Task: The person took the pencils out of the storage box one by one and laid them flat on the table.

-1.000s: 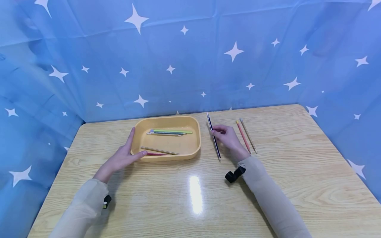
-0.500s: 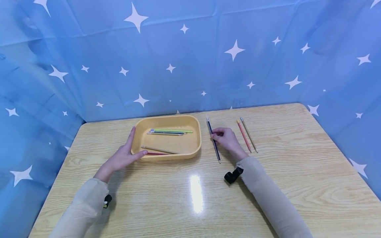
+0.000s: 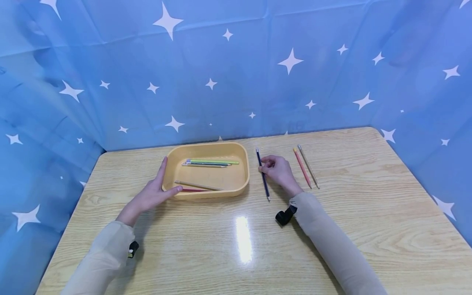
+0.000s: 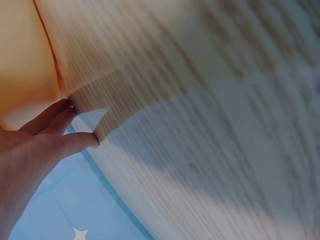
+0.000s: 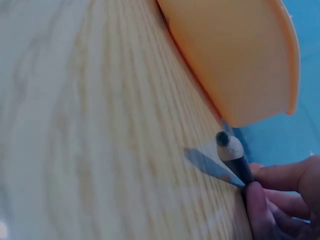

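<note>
Beyond both hands hangs one blue cloth point(image 3: 236, 102) with white stars, cut off at the top and sides of the head view; under the hands spreads one wood-grained tabletop point(image 3: 206, 237), its near edge out of frame; between the hands sits one yellow tray point(image 3: 248, 172) with five pencils in it, only part of its outside showing in each wrist view.

The left hand point(image 3: 153, 194) lies unclenched at the tray's end, fingers extended, thumb over the near rim; the right hand point(image 3: 279, 170) pinches one dark-blue pencil point(image 3: 264, 182) just off the tray's other end, fingertips covering some of it; whether it touches the tabletop I cannot tell.

In the tray, away from the left thumb, lie a green pencil point(image 3: 215, 162), a blue pencil point(image 3: 221, 164) and a tan pencil point(image 3: 204, 166), bunched closely; by that thumb, a gold pencil point(image 3: 199, 186) and a partly hidden red pencil point(image 3: 194, 190); right of the right hand, two more, a coral pencil point(image 3: 302, 168) and a brownish pencil point(image 3: 309, 167); eight altogether.
</note>
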Action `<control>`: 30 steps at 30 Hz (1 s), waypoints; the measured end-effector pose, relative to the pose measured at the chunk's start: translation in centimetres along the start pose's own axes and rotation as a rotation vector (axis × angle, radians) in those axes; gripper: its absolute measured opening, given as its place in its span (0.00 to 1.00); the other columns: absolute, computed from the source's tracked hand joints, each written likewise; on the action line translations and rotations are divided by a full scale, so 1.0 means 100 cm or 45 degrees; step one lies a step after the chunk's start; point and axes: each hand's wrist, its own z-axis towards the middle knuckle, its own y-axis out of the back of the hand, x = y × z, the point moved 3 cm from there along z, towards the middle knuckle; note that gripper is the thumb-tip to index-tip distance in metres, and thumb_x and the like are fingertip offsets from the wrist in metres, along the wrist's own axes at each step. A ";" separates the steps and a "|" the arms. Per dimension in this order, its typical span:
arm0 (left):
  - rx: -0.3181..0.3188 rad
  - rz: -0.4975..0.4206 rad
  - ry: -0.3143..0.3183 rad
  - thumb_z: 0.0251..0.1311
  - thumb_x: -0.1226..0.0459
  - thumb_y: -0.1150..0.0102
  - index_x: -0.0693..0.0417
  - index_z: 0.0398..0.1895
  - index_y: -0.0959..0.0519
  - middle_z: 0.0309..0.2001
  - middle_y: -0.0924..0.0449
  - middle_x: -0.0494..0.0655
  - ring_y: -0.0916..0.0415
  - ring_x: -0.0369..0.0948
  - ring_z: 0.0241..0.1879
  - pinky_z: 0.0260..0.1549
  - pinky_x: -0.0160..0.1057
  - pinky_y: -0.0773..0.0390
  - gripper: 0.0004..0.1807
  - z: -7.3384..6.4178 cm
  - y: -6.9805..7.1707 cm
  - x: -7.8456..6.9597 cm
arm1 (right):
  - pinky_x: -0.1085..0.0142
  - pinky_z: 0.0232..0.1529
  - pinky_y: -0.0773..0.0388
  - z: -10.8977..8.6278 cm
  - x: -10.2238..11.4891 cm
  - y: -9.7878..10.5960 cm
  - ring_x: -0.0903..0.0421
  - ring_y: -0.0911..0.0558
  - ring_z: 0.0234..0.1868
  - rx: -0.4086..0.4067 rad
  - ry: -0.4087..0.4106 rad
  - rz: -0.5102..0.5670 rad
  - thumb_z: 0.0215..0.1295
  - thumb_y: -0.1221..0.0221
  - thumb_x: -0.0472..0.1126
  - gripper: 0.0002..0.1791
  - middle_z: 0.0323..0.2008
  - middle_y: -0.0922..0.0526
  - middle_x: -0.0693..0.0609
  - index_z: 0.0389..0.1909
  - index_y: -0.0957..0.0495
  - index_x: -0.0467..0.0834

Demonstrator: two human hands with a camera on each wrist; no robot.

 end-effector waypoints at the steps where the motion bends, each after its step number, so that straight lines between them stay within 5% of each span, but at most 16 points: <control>1: 0.000 0.002 0.000 0.62 0.46 0.41 0.43 0.75 0.79 0.71 0.57 0.73 0.51 0.70 0.66 0.62 0.66 0.48 0.59 0.000 0.000 0.000 | 0.60 0.36 0.22 0.000 0.000 0.000 0.55 0.20 0.27 -0.003 0.003 -0.003 0.61 0.35 0.33 0.18 0.30 0.18 0.46 0.51 0.21 0.32; 9: -0.004 -0.004 0.008 0.62 0.46 0.41 0.47 0.75 0.78 0.72 0.59 0.73 0.53 0.70 0.67 0.61 0.67 0.49 0.59 -0.002 0.000 -0.002 | 0.59 0.38 0.22 0.003 -0.002 -0.001 0.55 0.20 0.24 -0.027 0.017 -0.019 0.61 0.35 0.34 0.17 0.29 0.18 0.45 0.50 0.21 0.32; 20: -0.005 -0.016 -0.006 0.62 0.46 0.41 0.46 0.75 0.78 0.71 0.56 0.75 0.50 0.71 0.65 0.61 0.66 0.47 0.59 -0.001 -0.001 -0.001 | 0.70 0.28 0.23 0.000 -0.007 0.002 0.58 0.21 0.26 -0.041 -0.037 0.101 0.59 0.33 0.36 0.16 0.30 0.19 0.46 0.47 0.19 0.33; 30: -0.002 -0.026 -0.005 0.62 0.47 0.40 0.46 0.75 0.78 0.72 0.58 0.72 0.52 0.70 0.67 0.62 0.66 0.48 0.59 -0.001 0.000 -0.002 | 0.70 0.27 0.25 -0.005 0.004 0.007 0.54 0.22 0.34 0.035 0.001 0.145 0.61 0.34 0.38 0.21 0.38 0.19 0.44 0.54 0.23 0.35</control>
